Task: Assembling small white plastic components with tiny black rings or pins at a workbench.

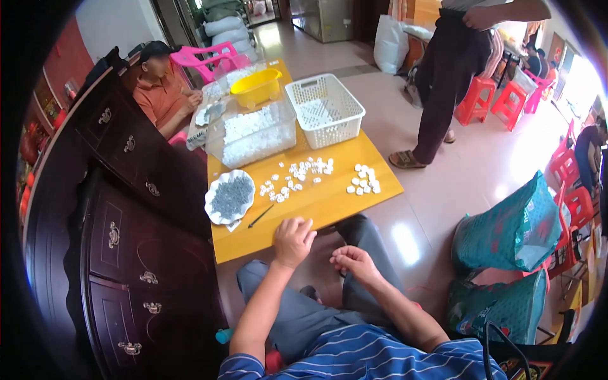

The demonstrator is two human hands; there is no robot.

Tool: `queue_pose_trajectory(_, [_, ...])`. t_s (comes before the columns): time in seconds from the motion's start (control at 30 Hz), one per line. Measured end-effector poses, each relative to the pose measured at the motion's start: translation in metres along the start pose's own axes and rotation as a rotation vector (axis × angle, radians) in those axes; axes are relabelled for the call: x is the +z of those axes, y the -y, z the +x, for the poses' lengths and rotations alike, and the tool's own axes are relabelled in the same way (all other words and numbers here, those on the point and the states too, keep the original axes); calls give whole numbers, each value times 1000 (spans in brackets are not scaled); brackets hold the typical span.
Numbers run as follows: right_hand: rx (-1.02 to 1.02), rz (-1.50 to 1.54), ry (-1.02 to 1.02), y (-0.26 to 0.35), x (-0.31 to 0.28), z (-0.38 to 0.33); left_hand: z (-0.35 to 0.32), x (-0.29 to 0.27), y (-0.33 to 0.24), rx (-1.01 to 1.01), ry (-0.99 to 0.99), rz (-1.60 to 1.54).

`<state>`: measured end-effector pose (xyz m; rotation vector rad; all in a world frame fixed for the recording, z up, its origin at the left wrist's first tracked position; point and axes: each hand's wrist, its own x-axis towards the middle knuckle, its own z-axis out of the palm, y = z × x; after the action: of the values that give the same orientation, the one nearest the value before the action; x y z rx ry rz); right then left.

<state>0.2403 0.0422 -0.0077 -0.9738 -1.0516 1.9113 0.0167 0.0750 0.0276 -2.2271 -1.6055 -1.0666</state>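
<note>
My left hand rests at the near edge of the yellow table, thumb a little apart from loosely bent fingers, nothing visible in it. Above my lap, just off the table edge, my right hand is closed with its fingertips together; anything inside is too small to make out. A thin black stick-like tool lies beyond my left hand. To its left, a white scalloped dish holds many small grey pieces. Small white pieces are scattered mid-table, and a separate group of white pieces lies farther right.
Behind them stand a clear bin of white pieces, a white slotted basket and a yellow basin. A dark wooden cabinet borders the left. A seated person and a standing person are nearby. Teal bags sit right.
</note>
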Motion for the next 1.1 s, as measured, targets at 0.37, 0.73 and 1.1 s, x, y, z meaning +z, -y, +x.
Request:
queue_pose_trajectory(0.37, [-180, -163, 50, 38, 25, 25, -17, 6, 2, 13, -147, -40])
queue_pose_trajectory(0.73, [-567, -935, -119, 72, 57, 90, -150, 18, -47, -30, 298, -402])
queue_pose_trajectory(1.1, [-493, -852, -68, 62, 69, 98, -161, 54, -20, -396, 590, -450])
